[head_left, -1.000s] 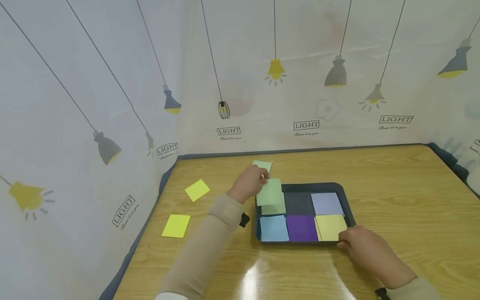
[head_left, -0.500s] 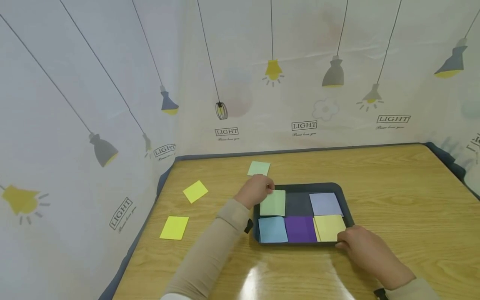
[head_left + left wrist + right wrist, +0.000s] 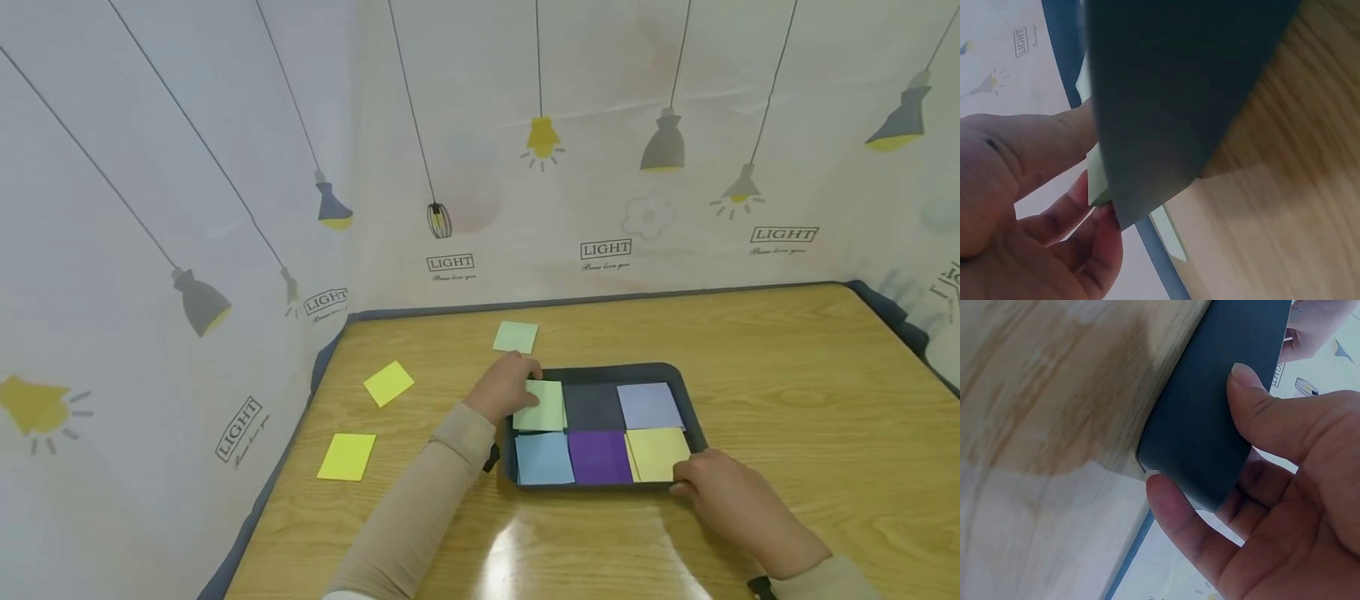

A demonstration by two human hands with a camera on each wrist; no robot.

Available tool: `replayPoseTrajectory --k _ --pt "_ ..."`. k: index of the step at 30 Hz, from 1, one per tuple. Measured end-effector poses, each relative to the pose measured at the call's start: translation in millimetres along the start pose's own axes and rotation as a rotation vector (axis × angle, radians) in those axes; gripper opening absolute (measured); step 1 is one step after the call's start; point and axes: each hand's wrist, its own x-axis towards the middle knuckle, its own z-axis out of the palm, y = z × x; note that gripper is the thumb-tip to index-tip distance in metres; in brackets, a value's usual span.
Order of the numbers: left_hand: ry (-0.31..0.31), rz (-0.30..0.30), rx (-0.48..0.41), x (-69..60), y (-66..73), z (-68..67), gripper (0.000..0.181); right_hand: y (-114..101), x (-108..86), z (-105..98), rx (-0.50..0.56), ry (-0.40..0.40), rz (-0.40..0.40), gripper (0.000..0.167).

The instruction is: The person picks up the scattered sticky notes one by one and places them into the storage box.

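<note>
A dark tray (image 3: 611, 487) lies on the table with square sticky notes in two rows. My left hand (image 3: 501, 388) is at its far left corner, the thumb on the pale green sticky note (image 3: 550, 408) and the fingers by the far rim. In the left wrist view, the fingertips touch a pale green paper corner (image 3: 1097, 181) beside the tray's wall (image 3: 1166, 125), which hides part of the hold. My right hand (image 3: 738, 508) grips the near right corner of the tray. In the right wrist view, its thumb and fingers curl round that corner.
Blue (image 3: 544, 458), purple (image 3: 600, 457) and pale yellow (image 3: 657, 455) notes fill the near row; a lavender note (image 3: 649, 406) lies far right, beside bare tray bottom. Outside lie a mint note (image 3: 516, 337) and two bright yellow notes (image 3: 347, 457). Printed cloth hangs behind.
My left hand has lowered the pale green note from above the tray onto the pale green one in the far left spot. My right hand keeps its hold on the corner.
</note>
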Motion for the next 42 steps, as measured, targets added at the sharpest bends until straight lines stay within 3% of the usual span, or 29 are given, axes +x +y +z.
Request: replayPoseTrajectory --k 13,23,30,35,42 --pt "0.049 -0.012 0.254 1.2 0.4 17.8 0.036 -2.2 -0.7 -0.5 -0.021 0.009 -0.013 0.024" --pt "0.062 0.003 0.324 -2.8 5.4 24.7 0.033 -0.6 -0.9 0.1 -0.029 0.027 -0.032 0.025" --pt "0.098 0.029 0.338 -4.7 8.0 23.6 0.029 2.4 0.1 3.0 -0.028 0.059 -0.079 0.028" --pt "0.152 0.053 0.330 0.6 5.0 22.0 0.022 3.6 0.6 3.5 -0.021 0.071 -0.095 0.029" --pt "0.285 0.051 0.142 6.6 -7.2 10.2 0.011 3.2 0.7 4.0 -0.025 0.068 -0.091 0.029"
